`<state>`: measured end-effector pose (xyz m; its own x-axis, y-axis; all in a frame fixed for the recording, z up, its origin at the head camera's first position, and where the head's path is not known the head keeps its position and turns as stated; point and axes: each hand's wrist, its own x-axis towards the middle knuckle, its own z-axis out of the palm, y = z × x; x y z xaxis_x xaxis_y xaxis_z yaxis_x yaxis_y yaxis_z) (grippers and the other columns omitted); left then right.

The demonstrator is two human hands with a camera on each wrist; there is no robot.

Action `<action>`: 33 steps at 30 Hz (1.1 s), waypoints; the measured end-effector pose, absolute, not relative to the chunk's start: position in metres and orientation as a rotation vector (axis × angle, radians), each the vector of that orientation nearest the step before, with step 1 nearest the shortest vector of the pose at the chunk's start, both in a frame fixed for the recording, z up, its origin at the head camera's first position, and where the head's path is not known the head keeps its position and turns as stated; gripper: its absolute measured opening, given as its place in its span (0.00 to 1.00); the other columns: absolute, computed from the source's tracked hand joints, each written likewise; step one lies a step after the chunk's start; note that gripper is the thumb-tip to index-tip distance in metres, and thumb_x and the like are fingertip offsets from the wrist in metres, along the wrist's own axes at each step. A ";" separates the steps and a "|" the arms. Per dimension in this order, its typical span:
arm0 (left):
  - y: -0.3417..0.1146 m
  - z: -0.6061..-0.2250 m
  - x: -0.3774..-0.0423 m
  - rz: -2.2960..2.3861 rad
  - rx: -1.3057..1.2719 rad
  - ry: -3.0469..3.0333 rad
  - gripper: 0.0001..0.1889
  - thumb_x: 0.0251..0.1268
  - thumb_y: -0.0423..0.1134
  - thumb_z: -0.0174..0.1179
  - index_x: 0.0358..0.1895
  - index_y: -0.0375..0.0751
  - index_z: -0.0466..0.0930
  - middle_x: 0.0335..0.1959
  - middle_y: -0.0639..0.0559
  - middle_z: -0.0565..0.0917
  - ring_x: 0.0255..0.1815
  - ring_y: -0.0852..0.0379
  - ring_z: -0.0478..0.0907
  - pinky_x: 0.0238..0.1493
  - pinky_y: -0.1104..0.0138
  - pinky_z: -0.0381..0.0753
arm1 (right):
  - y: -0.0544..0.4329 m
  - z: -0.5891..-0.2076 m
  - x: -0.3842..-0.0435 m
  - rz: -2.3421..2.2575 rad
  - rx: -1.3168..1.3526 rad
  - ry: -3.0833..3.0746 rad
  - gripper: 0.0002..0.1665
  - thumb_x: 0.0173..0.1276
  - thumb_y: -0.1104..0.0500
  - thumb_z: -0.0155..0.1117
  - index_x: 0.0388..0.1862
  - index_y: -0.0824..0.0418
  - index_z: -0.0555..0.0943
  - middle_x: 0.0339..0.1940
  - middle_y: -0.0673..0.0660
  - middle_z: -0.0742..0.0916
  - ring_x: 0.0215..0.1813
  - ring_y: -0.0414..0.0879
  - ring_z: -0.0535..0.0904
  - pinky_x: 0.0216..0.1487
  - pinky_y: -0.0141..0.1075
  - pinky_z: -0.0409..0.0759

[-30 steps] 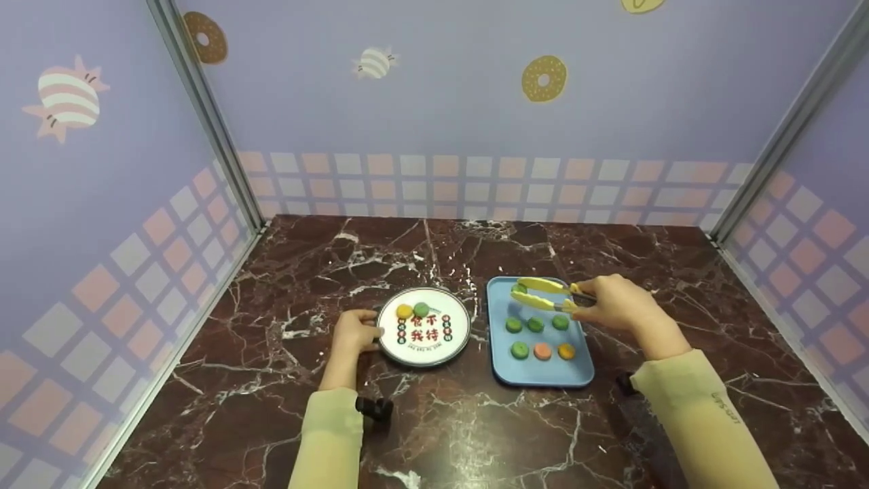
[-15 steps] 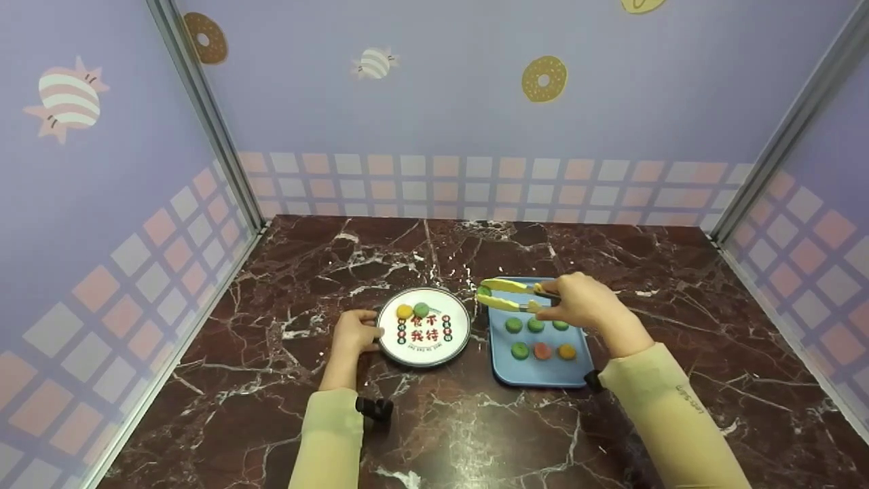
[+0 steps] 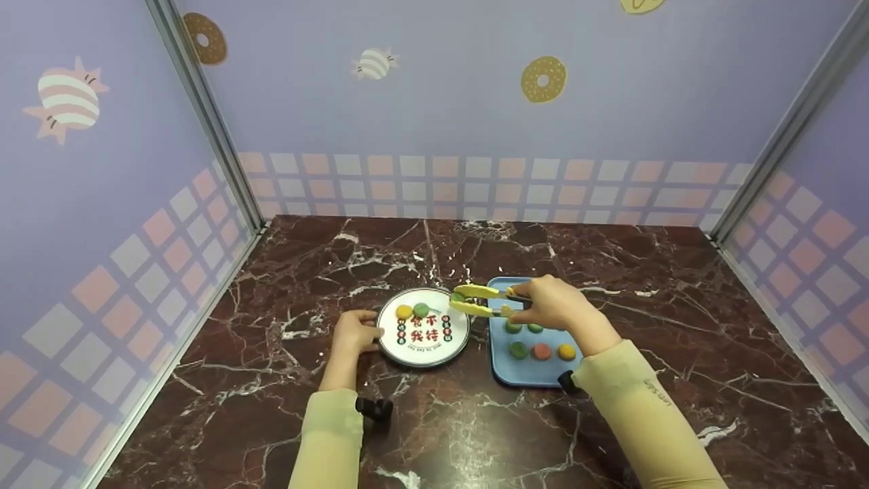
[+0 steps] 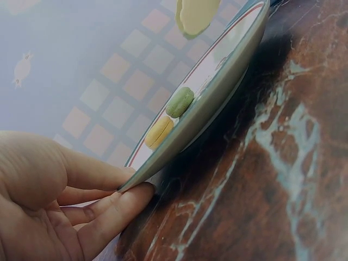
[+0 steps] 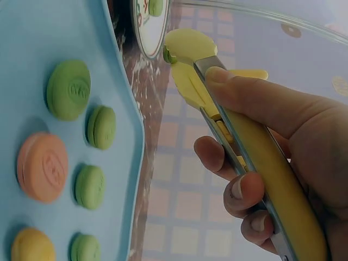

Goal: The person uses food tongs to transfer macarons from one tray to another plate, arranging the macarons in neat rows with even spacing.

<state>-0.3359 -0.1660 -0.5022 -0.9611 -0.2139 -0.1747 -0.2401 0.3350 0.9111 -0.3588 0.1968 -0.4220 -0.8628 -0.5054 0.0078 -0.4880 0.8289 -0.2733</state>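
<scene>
My left hand (image 3: 354, 333) pinches the left rim of a round white plate (image 3: 448, 350) between thumb and fingers. A yellow macaron (image 4: 160, 133) and a green macaron (image 4: 180, 102) lie side by side on the plate, toward its back. My right hand (image 3: 560, 305) grips yellow-tipped tongs (image 5: 190, 46) around their handles. Between the tong tips sits another green macaron (image 3: 459, 297), mostly covered by them in the right wrist view. The tips overlap the plate's right edge in the head view, above it.
Right of the plate lies a blue tray (image 3: 533, 375), partly under my right forearm and hand. It bears several green macarons (image 5: 68, 89), a pink macaron (image 5: 42, 167) and a yellow macaron (image 5: 33, 247). Patterned wall panels (image 3: 441, 122) enclose the marble table (image 3: 461, 435) at back and sides.
My right hand has moved left with the tongs, carrying the green macaron from the back of the tray to the plate's right edge. My left hand and the plate have stayed put.
</scene>
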 end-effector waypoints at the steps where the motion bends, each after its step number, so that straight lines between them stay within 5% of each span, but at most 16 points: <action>1: -0.166 -0.502 -0.336 1.745 -0.432 2.548 0.24 0.66 0.18 0.64 0.66 0.18 0.76 0.59 0.22 0.81 0.43 0.38 0.88 0.33 0.63 0.94 | 0.195 -0.423 -0.359 -0.422 -0.811 2.940 0.24 0.67 0.47 0.79 0.55 0.60 0.89 0.37 0.57 0.91 0.27 0.44 0.80 0.35 0.46 0.83; 5: -0.166 -0.502 -0.336 1.740 -0.433 2.543 0.24 0.67 0.19 0.64 0.67 0.19 0.76 0.60 0.22 0.81 0.46 0.36 0.88 0.33 0.64 0.93 | 0.186 -0.426 -0.361 -0.434 -0.868 2.927 0.15 0.67 0.49 0.79 0.33 0.55 0.82 0.20 0.49 0.76 0.22 0.43 0.66 0.27 0.39 0.67; 7: -0.166 -0.502 -0.336 1.736 -0.437 2.537 0.24 0.68 0.20 0.64 0.67 0.20 0.76 0.61 0.23 0.80 0.48 0.35 0.87 0.34 0.64 0.93 | 0.182 -0.428 -0.362 -0.441 -0.878 2.918 0.16 0.68 0.49 0.79 0.31 0.54 0.80 0.19 0.47 0.71 0.22 0.42 0.64 0.26 0.38 0.65; 28: -0.166 -0.502 -0.336 1.720 -0.441 2.557 0.25 0.66 0.19 0.65 0.66 0.20 0.77 0.60 0.23 0.81 0.47 0.36 0.87 0.34 0.64 0.94 | 0.161 -0.442 -0.372 -0.450 -0.929 2.911 0.19 0.63 0.52 0.80 0.26 0.55 0.76 0.20 0.46 0.75 0.23 0.42 0.67 0.28 0.38 0.67; 33: -0.167 -0.501 -0.336 1.719 -0.440 2.540 0.24 0.68 0.20 0.64 0.67 0.20 0.76 0.61 0.24 0.80 0.49 0.35 0.87 0.35 0.63 0.94 | 0.161 -0.443 -0.371 -0.454 -0.901 2.903 0.15 0.64 0.52 0.80 0.35 0.60 0.85 0.26 0.51 0.82 0.26 0.43 0.68 0.30 0.40 0.70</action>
<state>-0.3357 -0.1668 -0.5012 -0.9587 -0.2092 -0.1926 -0.2566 0.3445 0.9030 -0.3706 0.1611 -0.4429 -0.8260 -0.5633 0.0217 -0.5429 0.7847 -0.2991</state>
